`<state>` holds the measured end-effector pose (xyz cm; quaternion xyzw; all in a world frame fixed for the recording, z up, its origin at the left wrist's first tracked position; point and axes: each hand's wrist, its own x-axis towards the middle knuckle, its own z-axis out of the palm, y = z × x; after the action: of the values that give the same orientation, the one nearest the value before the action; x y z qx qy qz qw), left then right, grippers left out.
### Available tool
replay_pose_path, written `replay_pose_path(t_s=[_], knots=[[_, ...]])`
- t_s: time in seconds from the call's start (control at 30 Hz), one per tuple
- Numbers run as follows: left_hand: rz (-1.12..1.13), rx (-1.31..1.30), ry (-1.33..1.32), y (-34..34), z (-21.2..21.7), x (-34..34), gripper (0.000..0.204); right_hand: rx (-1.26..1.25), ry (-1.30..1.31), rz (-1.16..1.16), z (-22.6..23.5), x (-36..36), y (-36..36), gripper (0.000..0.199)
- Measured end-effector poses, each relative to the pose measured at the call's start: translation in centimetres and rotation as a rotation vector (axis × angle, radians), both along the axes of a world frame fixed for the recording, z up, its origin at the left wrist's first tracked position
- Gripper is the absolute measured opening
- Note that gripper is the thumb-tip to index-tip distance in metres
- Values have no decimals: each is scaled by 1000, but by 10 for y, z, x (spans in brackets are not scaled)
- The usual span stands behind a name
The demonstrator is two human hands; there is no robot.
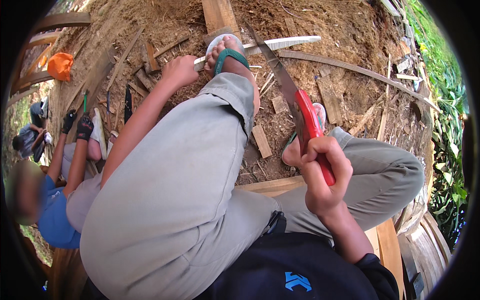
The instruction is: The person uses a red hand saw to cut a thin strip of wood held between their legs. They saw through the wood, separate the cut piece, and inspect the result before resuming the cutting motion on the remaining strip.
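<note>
My right hand is wrapped round the red handle of a hand saw, with its long tapering blade pointing up and away. The blade crosses over a pale, freshly cut wooden strip; whether it touches the wood I cannot tell. At the strip's left end my left hand is closed on it. My foot, in a green-strapped flip-flop, stands on the strip between my two hands. A wide plank lies under or behind the strip, partly hidden by the foot.
A co-worker in a blue shirt with dark gloves sits close on my left. An orange bag lies beyond them. Wood offcuts and a long curved slat litter the sawdust-covered ground. Green plants border the right side.
</note>
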<state>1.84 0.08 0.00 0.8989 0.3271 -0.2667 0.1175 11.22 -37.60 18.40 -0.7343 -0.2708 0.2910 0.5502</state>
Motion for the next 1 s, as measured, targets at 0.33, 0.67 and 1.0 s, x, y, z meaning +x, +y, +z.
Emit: replay_pose_path(t_s=[0.33, 0.67, 1.0], knots=[[30, 7, -98, -3, -2, -3, 31, 183, -258, -274, 85, 4, -115, 14], [-84, 326, -250, -8, 51, -4, 16, 325, -869, -173, 126, 50, -125, 19], [109, 401, -308, 43, 216, -71, 29, 325, -682, -116, 142, 56, -82, 14]])
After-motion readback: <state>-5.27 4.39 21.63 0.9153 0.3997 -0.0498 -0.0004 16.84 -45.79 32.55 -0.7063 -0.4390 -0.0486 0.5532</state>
